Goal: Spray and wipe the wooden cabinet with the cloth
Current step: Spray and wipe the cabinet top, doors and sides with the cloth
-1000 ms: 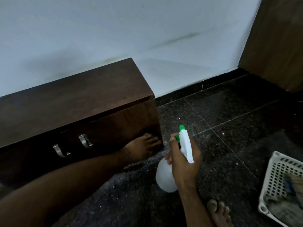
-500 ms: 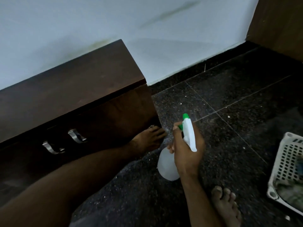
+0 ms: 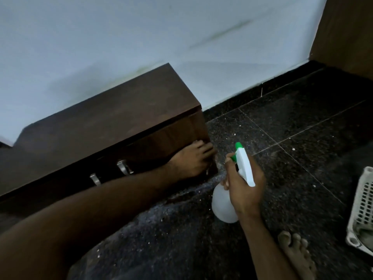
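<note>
A low dark wooden cabinet [image 3: 113, 118] stands against the white wall, with two metal handles [image 3: 123, 167] on its front. My right hand [image 3: 244, 186] grips a white spray bottle [image 3: 222, 205] by its neck, just right of the cabinet's right end and above the floor. The bottle's green nozzle [image 3: 238, 145] points up and away towards the wall. A finger lies at the green trigger. A greyish cloth [image 3: 364, 229] lies in a white basket [image 3: 361, 201] at the right edge. My left hand is out of view.
My bare left leg stretches across the lower left, its foot [image 3: 191, 160] against the cabinet's right front corner. My right foot [image 3: 296, 257] rests on the dark speckled floor tiles [image 3: 292, 128]. A brown wooden panel [image 3: 347, 33] rises at the top right.
The view has swung, so the cabinet and basket sit differently in frame. My right hand still holds the bottle at the same spot by the cabinet's right end.
</note>
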The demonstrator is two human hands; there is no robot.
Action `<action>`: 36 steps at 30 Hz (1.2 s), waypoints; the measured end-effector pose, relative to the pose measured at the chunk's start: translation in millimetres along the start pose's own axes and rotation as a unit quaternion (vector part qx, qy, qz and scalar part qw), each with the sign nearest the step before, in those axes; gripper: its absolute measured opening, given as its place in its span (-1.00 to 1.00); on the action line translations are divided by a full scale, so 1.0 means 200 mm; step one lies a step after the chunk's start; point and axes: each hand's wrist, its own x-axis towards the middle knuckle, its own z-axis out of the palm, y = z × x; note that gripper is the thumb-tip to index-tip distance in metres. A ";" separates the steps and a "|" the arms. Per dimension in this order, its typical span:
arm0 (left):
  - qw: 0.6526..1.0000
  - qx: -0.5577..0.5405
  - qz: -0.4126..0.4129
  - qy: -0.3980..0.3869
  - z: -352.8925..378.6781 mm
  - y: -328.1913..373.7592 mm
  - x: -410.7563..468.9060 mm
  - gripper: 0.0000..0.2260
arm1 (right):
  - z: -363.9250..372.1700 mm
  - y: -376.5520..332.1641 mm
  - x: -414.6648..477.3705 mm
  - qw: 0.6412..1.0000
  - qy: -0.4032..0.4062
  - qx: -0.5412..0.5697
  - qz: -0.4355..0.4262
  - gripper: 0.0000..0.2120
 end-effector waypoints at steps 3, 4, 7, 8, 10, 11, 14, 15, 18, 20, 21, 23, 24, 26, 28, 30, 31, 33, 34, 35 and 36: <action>0.995 -0.001 -0.086 0.055 -0.25 -0.17 -0.10 -0.66 | 0.02 -0.09 -0.03 1.000 -0.015 -0.005 -0.004 -0.78; 0.991 -0.002 -0.116 0.060 -0.30 -0.20 -0.16 -0.65 | 0.03 -0.13 -0.03 1.000 -0.016 -0.006 -0.008 -0.77; 0.981 0.012 -0.175 0.085 -0.37 -0.27 -0.32 -0.61 | 0.08 -0.23 -0.06 1.000 -0.021 0.015 -0.015 -0.75; 0.977 0.013 -0.192 0.088 -0.37 -0.26 -0.38 -0.60 | 0.09 -0.26 -0.07 0.999 -0.024 0.028 -0.018 -0.75; 0.970 0.009 -0.226 0.093 -0.31 -0.21 -0.49 -0.58 | 0.13 -0.29 -0.07 0.998 -0.030 0.045 -0.028 -0.75; 0.965 0.007 -0.244 0.099 -0.28 -0.16 -0.54 -0.57 | 0.14 -0.30 -0.07 0.998 -0.032 0.047 -0.034 -0.76; 0.940 -0.045 -0.317 0.120 -0.14 0.01 -0.62 -0.53 | 0.19 -0.30 -0.08 0.997 -0.033 0.043 -0.046 -0.86; 0.929 -0.070 -0.343 0.120 -0.10 0.08 -0.62 -0.51 | 0.20 -0.29 -0.08 0.997 -0.036 0.047 -0.045 -0.87; 0.896 -0.149 -0.402 0.118 0.03 0.27 -0.58 -0.48 | 0.20 -0.26 -0.09 0.997 -0.042 0.051 -0.044 -0.87; 0.874 -0.208 -0.425 0.111 0.12 0.36 -0.53 -0.48 | 0.19 -0.22 -0.09 0.997 -0.050 0.046 -0.032 -0.92; 0.863 -0.235 -0.433 0.108 0.15 0.41 -0.49 -0.50 | 0.19 -0.20 -0.09 0.997 -0.052 0.042 -0.026 -0.94; 0.840 -0.278 -0.454 0.107 0.23 0.52 -0.41 -0.57 | 0.18 -0.16 -0.09 0.998 -0.050 0.029 -0.024 -0.95; 0.829 -0.294 -0.459 0.124 0.28 0.58 -0.37 -0.60 | 0.18 -0.14 -0.08 0.998 -0.046 0.021 -0.022 -0.93; 0.740 -0.387 -0.519 0.184 0.35 0.71 -0.27 -0.69 | 0.17 -0.09 -0.06 0.999 -0.038 0.013 -0.012 -0.84; 0.399 -0.607 -0.634 0.265 0.30 0.75 -0.13 -0.82 | 0.16 -0.03 -0.05 1.000 -0.030 0.005 0.002 -0.82; 0.059 -0.684 -0.650 0.325 0.30 0.80 0.03 -0.90 | 0.14 0.03 -0.03 1.000 -0.022 -0.002 0.008 -0.90; 0.004 -0.676 -0.656 0.336 0.33 0.81 0.10 -0.85 | 0.13 0.05 -0.02 1.000 -0.015 -0.008 0.010 -0.89; -0.071 -0.660 -0.666 0.340 0.31 0.81 0.23 -0.81 | 0.10 0.09 0.00 1.000 -0.004 -0.021 0.008 -0.84; -0.099 -0.638 -0.680 0.347 0.32 0.82 0.28 -0.76 | 0.08 0.11 0.01 1.000 -0.002 -0.027 0.005 -0.84; -0.129 -0.636 -0.689 0.322 0.32 0.83 0.31 -0.73 | 0.06 0.13 0.02 1.000 -0.005 -0.031 0.003 -0.85; -0.175 -0.642 -0.690 0.285 0.33 0.84 0.33 -0.75 | 0.05 0.14 0.02 0.999 -0.008 -0.032 -0.001 -0.86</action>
